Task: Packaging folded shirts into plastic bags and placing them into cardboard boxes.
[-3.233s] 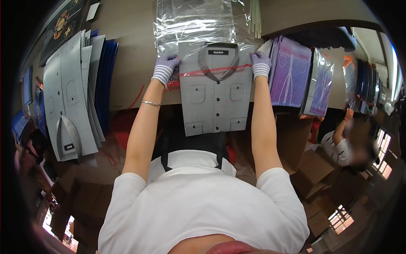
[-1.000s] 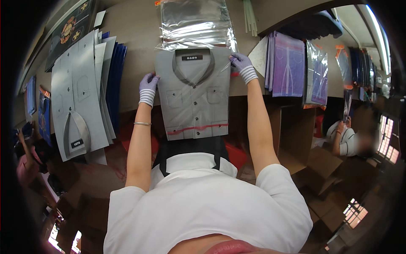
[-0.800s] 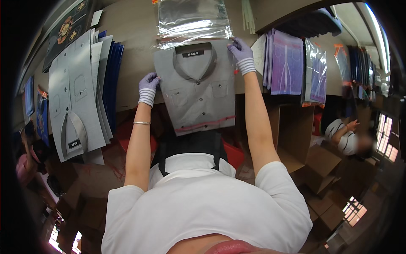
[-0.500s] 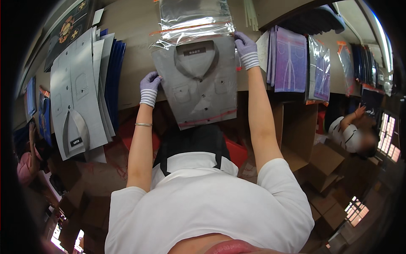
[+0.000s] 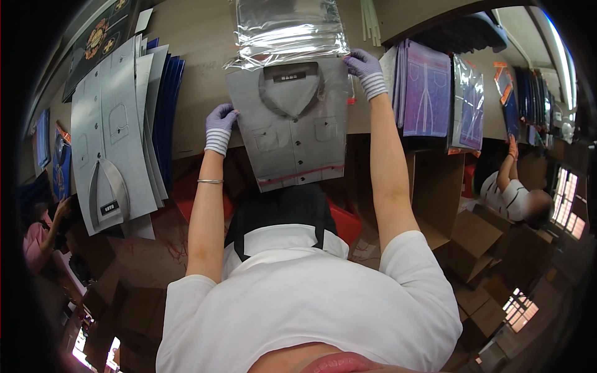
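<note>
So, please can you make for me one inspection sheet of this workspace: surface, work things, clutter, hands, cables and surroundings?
Surface: tan table, with upright stacks at left and right.
Work things: grey shirt-shaped piece under clear film, reaching past the near edge; red strip across its lower part; stack of clear bags beyond.
Clutter: red strands on the floor.
Hands: left hand gloved, fingers closed at the piece's left edge; right hand gloved, fingers closed on the film's top right corner.
Cables: nothing seen.
Surroundings: cardboard boxes; person in pink at left; person in white at right.
</note>
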Available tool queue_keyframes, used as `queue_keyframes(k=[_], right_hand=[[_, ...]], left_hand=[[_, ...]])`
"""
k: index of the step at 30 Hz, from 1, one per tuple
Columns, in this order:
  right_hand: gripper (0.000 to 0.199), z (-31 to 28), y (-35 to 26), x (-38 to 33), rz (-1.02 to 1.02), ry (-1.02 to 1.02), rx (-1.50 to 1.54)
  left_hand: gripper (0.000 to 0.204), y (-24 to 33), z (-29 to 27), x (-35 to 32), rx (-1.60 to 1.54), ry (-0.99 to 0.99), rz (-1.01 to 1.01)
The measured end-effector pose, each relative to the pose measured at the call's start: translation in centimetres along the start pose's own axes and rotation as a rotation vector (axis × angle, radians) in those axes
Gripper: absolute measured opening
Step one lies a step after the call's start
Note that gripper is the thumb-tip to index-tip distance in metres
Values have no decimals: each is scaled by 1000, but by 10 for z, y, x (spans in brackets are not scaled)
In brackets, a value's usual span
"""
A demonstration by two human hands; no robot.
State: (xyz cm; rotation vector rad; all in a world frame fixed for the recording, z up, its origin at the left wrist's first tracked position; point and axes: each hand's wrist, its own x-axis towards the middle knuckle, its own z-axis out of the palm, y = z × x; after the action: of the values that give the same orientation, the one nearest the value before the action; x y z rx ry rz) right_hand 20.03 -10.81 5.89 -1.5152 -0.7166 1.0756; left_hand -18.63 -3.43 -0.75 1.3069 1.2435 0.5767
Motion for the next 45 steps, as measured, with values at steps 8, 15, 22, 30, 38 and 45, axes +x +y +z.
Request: queue_keyframes(k=[8, 15, 22, 30, 38, 45], right_hand=[[15, -7, 21, -5, 182, 137, 239], [20, 6, 51, -25, -94, 217, 441], [29, 5, 88, -64, -99, 377, 366], [28, 20, 124, -153, 9, 576, 37], [43, 32, 151, -265, 212, 85, -21], [38, 51, -214, -278, -304, 277, -673]], left_hand=[[17, 4, 7, 3, -178, -46, -72], [17, 5, 7, 3, -258, -48, -131], [25, -17, 17, -7, -127, 26, -17], [32, -31, 35, -90, -70, 1, -14], [29, -75, -2, -137, 58, -210, -120], [36, 69, 36, -132, -205, -471, 70]])
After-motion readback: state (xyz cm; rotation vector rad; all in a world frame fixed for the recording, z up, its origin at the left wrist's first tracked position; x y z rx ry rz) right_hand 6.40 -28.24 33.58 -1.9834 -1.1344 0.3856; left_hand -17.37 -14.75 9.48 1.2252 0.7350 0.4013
